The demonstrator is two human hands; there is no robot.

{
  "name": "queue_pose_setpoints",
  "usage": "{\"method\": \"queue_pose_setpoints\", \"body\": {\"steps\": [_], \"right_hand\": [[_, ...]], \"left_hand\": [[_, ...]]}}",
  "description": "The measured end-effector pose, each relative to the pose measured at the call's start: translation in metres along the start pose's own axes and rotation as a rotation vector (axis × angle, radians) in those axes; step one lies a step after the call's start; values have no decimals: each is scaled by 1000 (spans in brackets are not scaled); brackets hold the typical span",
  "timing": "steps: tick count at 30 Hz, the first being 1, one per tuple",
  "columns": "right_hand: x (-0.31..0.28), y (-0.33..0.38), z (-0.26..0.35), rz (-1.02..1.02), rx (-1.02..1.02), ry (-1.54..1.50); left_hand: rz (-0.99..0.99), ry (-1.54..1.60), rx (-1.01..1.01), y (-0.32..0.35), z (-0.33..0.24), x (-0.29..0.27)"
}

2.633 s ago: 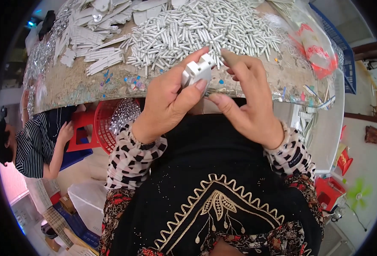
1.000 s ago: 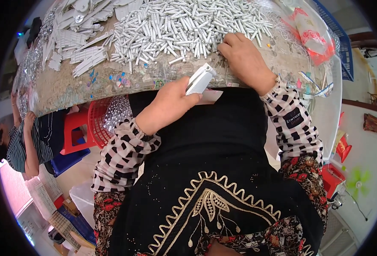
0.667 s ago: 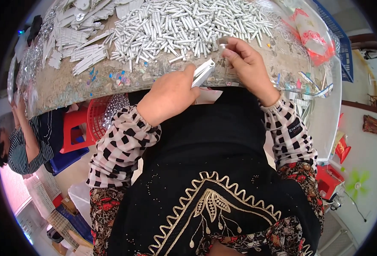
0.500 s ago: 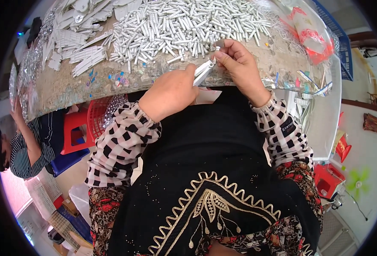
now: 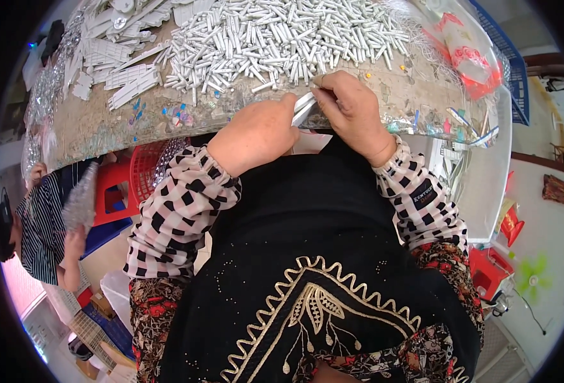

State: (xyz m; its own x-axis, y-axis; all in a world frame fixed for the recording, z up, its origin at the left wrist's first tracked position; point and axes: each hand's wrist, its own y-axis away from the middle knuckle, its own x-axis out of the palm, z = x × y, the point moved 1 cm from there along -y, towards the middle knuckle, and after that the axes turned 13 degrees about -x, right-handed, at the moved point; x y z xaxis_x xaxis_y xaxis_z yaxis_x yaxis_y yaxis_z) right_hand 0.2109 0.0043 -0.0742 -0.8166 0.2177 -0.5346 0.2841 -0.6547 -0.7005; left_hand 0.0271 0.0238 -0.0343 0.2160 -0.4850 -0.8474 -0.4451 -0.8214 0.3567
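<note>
Near the table's front edge, my left hand (image 5: 254,135) is closed round a narrow white plastic piece (image 5: 303,107), whose far end sticks out past my thumb. At that end my right hand (image 5: 352,115) pinches with thumb and forefinger; its fingertips meet the piece, and whatever small part lies between them is hidden. Just beyond both hands spreads a big heap of short white rods (image 5: 275,41). To its left lie flat white plastic parts (image 5: 132,83), some long and slatted, some rounded.
The worn table (image 5: 103,127) carries scattered coloured sequins. At the right are a red-and-white plastic bag (image 5: 467,57), a blue basket (image 5: 518,96) and a white tub (image 5: 499,166). On the left, a red basket (image 5: 146,172) stands by a co-worker in a striped shirt (image 5: 42,220).
My right fingers have closed in on the white piece's end, covering the small part seen there before. The co-worker at left has lowered an arm holding a silvery, glittering bundle.
</note>
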Motion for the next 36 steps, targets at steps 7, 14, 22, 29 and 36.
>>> {"method": "queue_pose_setpoints", "body": {"steps": [7, 14, 22, 29, 36], "right_hand": [[10, 6, 14, -96, 181, -21], [-15, -2, 12, 12, 50, 111], [15, -84, -10, 381, 63, -188], [42, -75, -13, 595, 22, -49], [46, -59, -15, 510, 86, -11]], "left_hand": [[-35, -29, 7, 0, -1, 3], [-8, -47, -4, 2, -5, 1], [-144, -27, 122, 4, 5, 9], [-57, -48, 22, 6, 2, 7], [-46, -32, 95, 4, 8, 14]]}}
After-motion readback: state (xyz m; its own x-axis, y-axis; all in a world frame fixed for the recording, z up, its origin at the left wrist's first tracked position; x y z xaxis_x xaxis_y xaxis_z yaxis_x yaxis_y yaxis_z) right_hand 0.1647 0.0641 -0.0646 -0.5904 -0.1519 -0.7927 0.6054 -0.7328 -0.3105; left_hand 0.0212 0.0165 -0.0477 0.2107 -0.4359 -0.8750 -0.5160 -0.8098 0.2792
